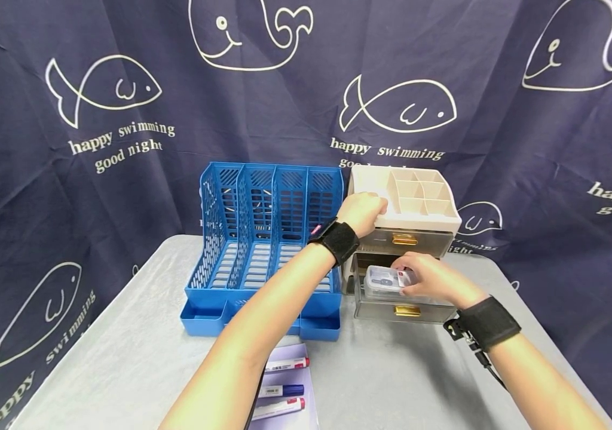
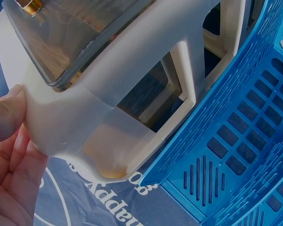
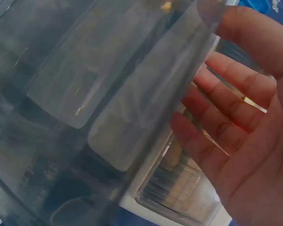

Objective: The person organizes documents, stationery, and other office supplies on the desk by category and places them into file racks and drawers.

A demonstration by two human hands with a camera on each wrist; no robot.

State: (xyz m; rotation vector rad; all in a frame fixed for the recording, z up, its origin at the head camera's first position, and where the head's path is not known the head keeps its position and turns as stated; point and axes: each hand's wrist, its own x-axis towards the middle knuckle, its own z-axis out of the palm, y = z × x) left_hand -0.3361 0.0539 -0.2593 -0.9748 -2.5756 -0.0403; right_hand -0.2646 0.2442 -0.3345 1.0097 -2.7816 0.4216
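A beige desk organizer (image 1: pixel 419 197) with open top compartments and two smoky clear drawers stands at the back of the table. My left hand (image 1: pixel 372 210) grips its top left corner; in the left wrist view the thumb (image 2: pixel 7 115) presses on the beige frame (image 2: pixel 146 52). The lower drawer (image 1: pixel 405 307) is pulled out. My right hand (image 1: pixel 409 276) holds a small clear plastic box (image 1: pixel 385 282) over that drawer. In the right wrist view the fingers (image 3: pixel 217 117) lie behind the clear box (image 3: pixel 104 94), with the thumb on top.
A blue slotted file rack (image 1: pixel 263 233) stands directly left of the organizer, touching it. Red and blue markers (image 1: pixel 284 382) lie on a pale sheet near the front edge. A grey cloth (image 1: pixel 123 358) covers the table, and a dark fish-print curtain (image 1: pixel 96 119) hangs behind.
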